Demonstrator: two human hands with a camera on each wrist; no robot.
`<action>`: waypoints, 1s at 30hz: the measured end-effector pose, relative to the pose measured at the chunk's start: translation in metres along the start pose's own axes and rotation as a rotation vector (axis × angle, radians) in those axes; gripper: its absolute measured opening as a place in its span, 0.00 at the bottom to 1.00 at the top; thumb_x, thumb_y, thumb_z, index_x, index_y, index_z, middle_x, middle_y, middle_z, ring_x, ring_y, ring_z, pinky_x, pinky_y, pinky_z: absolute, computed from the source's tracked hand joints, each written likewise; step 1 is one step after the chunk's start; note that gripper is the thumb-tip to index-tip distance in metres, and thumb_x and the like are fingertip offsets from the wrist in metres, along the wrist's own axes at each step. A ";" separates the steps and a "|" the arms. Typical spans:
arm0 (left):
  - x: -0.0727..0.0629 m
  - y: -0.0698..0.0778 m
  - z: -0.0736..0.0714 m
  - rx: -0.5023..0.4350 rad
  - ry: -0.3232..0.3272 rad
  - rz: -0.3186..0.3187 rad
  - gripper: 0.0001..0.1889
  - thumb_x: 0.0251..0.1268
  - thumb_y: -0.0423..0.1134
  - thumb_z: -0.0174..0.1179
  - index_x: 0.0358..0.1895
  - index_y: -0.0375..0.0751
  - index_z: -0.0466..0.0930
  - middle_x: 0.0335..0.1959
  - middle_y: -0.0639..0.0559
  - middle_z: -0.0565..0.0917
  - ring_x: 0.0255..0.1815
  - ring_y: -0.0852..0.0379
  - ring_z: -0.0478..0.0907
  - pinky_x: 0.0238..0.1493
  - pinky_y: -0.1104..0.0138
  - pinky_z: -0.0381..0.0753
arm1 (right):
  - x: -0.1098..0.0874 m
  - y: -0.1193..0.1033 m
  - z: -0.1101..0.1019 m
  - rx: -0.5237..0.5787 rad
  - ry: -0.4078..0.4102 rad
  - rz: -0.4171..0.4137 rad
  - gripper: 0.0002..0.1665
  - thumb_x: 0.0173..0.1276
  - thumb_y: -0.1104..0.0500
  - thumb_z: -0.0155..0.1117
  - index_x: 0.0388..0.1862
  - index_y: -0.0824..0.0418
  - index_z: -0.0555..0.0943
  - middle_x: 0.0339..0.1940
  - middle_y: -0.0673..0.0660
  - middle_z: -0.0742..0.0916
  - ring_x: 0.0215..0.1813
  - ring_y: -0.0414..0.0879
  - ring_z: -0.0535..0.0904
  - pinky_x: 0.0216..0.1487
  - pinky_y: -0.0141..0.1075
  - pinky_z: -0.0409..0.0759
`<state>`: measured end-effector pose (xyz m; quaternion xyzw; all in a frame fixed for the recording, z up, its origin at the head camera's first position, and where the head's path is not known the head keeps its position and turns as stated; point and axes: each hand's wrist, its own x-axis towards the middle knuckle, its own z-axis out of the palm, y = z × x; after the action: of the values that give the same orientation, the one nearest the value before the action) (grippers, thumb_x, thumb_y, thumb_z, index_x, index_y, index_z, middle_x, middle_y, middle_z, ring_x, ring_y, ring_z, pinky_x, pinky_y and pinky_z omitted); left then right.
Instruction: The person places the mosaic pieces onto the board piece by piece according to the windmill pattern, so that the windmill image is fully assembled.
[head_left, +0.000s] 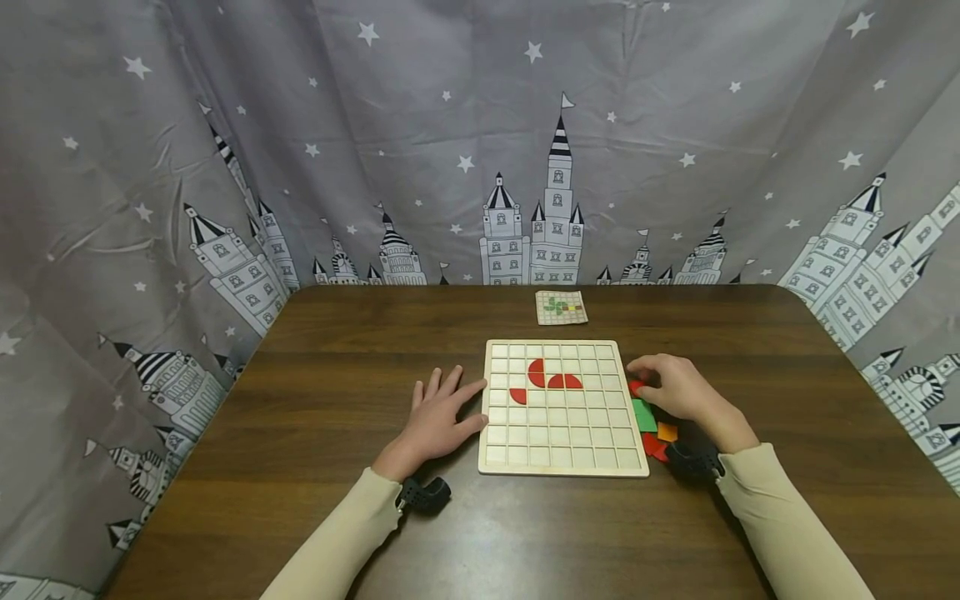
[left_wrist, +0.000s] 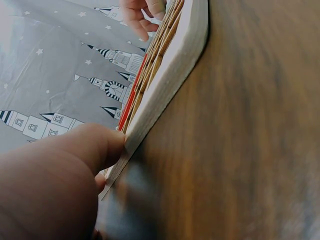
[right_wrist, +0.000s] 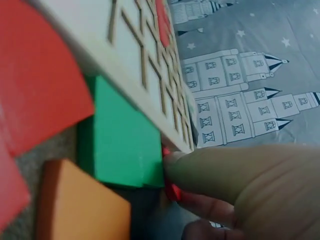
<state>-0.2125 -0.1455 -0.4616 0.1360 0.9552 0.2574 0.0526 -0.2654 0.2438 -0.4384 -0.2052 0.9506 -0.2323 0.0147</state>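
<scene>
A pale wooden grid board (head_left: pixel 555 454) lies on the table, with several red quarter-circle pieces (head_left: pixel 519 396) set in its upper half. My left hand (head_left: pixel 435 423) rests at the board's left side, fingers spread, with the thumb (left_wrist: pixel 102 145) against its edge. Beside the board's upper right edge, my right hand (head_left: pixel 678 387) pinches a red piece (right_wrist: pixel 172 192) between thumb and fingers; its shape is mostly hidden. Close to that hand lie green pieces (right_wrist: pixel 125 145), an orange piece (right_wrist: pixel 85 205) and more red pieces (right_wrist: pixel 40 75).
A small pattern card (head_left: pixel 562 308) with a green, yellow and red design lies behind the board on the dark wooden table (head_left: pixel 360 333). A grey curtain (head_left: pixel 420 125) printed with castles and stars hangs behind the table. Each wrist wears a black camera strap.
</scene>
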 end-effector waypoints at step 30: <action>-0.001 -0.001 0.001 -0.002 0.007 0.000 0.31 0.72 0.53 0.58 0.76 0.55 0.69 0.83 0.37 0.55 0.84 0.28 0.41 0.77 0.29 0.36 | 0.000 -0.003 0.002 -0.060 0.002 0.035 0.14 0.64 0.63 0.71 0.47 0.68 0.88 0.38 0.61 0.88 0.40 0.53 0.82 0.47 0.54 0.82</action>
<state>-0.2120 -0.1460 -0.4632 0.1352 0.9552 0.2588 0.0494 -0.2636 0.2404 -0.4392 -0.1886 0.9606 -0.2036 0.0115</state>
